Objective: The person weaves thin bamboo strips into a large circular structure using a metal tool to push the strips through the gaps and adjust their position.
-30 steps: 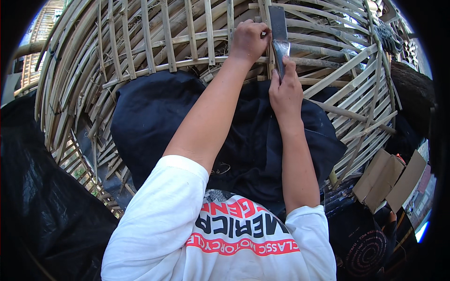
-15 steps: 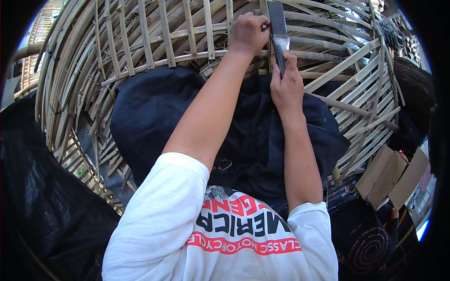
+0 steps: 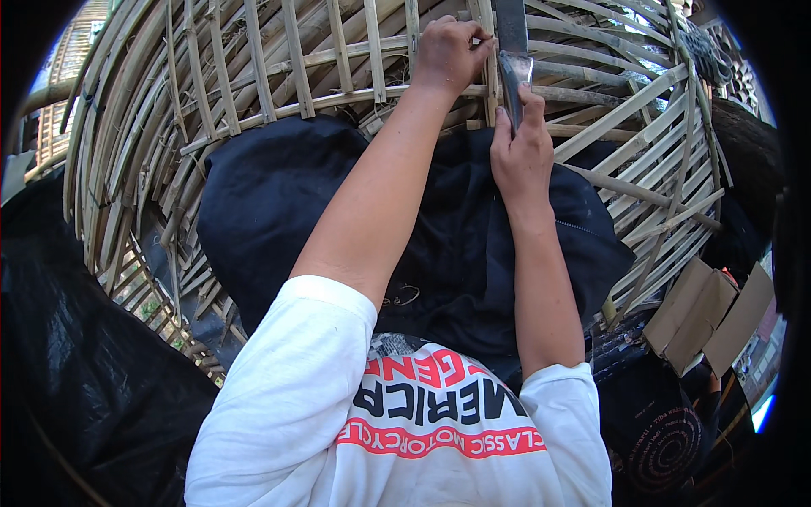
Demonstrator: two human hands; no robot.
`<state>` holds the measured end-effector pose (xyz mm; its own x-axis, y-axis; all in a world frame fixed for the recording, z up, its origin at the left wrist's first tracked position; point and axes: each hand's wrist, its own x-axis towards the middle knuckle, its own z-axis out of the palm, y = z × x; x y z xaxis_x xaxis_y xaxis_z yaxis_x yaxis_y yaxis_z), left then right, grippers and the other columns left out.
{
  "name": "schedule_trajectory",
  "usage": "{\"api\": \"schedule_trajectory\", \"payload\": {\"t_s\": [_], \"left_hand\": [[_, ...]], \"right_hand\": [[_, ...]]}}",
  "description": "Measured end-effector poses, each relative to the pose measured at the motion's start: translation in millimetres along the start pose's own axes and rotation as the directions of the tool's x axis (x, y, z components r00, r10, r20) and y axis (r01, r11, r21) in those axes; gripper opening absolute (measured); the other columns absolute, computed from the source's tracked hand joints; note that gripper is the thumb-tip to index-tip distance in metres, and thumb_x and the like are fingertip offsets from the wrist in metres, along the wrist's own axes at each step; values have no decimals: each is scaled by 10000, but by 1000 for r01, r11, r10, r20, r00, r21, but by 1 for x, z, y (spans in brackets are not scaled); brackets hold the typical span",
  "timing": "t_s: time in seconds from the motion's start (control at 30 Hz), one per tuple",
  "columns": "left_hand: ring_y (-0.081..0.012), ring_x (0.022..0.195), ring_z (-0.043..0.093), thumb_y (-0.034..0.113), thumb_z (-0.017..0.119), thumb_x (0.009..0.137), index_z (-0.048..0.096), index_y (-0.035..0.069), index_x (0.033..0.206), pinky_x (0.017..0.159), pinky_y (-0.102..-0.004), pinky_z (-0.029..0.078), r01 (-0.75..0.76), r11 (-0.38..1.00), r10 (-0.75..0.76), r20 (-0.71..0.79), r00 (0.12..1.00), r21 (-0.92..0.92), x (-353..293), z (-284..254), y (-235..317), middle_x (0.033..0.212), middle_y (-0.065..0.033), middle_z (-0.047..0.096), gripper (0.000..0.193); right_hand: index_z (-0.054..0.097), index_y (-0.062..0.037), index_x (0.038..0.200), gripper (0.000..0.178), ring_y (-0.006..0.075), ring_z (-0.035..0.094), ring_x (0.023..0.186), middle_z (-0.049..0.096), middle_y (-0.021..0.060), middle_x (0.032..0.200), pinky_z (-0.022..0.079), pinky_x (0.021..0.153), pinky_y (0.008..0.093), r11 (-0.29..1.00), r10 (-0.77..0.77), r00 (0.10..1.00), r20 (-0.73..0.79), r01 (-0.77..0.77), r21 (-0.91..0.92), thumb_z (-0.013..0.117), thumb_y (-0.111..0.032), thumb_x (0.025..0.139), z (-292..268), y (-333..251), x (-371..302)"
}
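At the upper middle, my left hand is closed, its thumb and forefinger pinched at an upright bamboo strip. My right hand grips a large knife with a broad dark blade and a shiny metal part near the handle. The blade points away from me, just right of the strip. Fingers wrap the dark handle, which is partly hidden. Behind both hands spread many bamboo slats, some crossed by upright strips.
Dark cloth covers my lap beneath my forearms. Black plastic sheeting lies at the left. An open cardboard box stands at the right, near a dark round item with printed rings. A thick log sits at the far right.
The knife has shifted slightly right and away from me with my right hand. The bamboo strip and my left hand have moved a little to the right.
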<state>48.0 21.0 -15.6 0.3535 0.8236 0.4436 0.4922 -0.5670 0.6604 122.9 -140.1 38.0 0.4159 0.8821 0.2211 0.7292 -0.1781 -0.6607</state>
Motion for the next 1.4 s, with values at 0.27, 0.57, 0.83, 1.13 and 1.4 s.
{"api": "schedule_trajectory", "payload": {"t_s": [0.27, 0.57, 0.83, 1.13, 1.4], "left_hand": [[-292, 757, 622, 238, 778, 732, 748, 136, 807, 745, -413, 504, 27, 1000, -27, -1, 1000, -3, 3, -2, 9, 694, -86, 632, 130], [-257, 739, 596, 215, 828, 689, 735, 85, 853, 708, -378, 499, 52, 999, -51, 109, 993, 2, 9, -12, 18, 659, -37, 601, 230], [-327, 1330, 412, 665, 803, 577, 492, 163, 1417, 1098, -489, 332, -286, 940, 240, 235, 942, 187, 24, -38, 16, 1386, -129, 479, 1027], [-283, 1492, 174, 827, 662, 604, 313, 313, 1517, 1187, -615, 112, -598, 722, 281, 643, 712, 347, 51, -48, 1, 1594, -48, 271, 1105], [-203, 1501, 142, 719, 575, 788, 251, 213, 1545, 1199, -603, 40, -686, 605, 251, 721, 646, 404, 60, -52, -7, 1608, 5, 239, 967]], "right_hand": [[383, -101, 1280, 382, 488, 627, 874, 628, 266, 1000, 487, 720, 548, 999, 46, 998, 37, -47, 12, 558, -159, 945, -3, 2, 6], [313, -54, 1326, 499, 509, 630, 873, 641, 326, 915, 460, 785, 547, 931, 282, 959, 34, -282, 231, 578, -186, 923, -7, 6, 14], [365, -22, 1324, 501, 485, 649, 883, 648, 324, 947, 485, 788, 522, 904, 306, 952, 25, -298, 305, 595, -190, 911, -8, 5, 16], [374, -19, 1325, 479, 493, 642, 928, 646, 328, 985, 495, 791, 518, 895, 288, 957, 31, -281, 346, 583, -190, 929, -10, 3, 14], [395, -108, 1386, 450, 482, 630, 974, 638, 308, 1075, 497, 807, 512, 940, 160, 986, 41, -165, 298, 548, -162, 966, -10, 0, 8]]}}
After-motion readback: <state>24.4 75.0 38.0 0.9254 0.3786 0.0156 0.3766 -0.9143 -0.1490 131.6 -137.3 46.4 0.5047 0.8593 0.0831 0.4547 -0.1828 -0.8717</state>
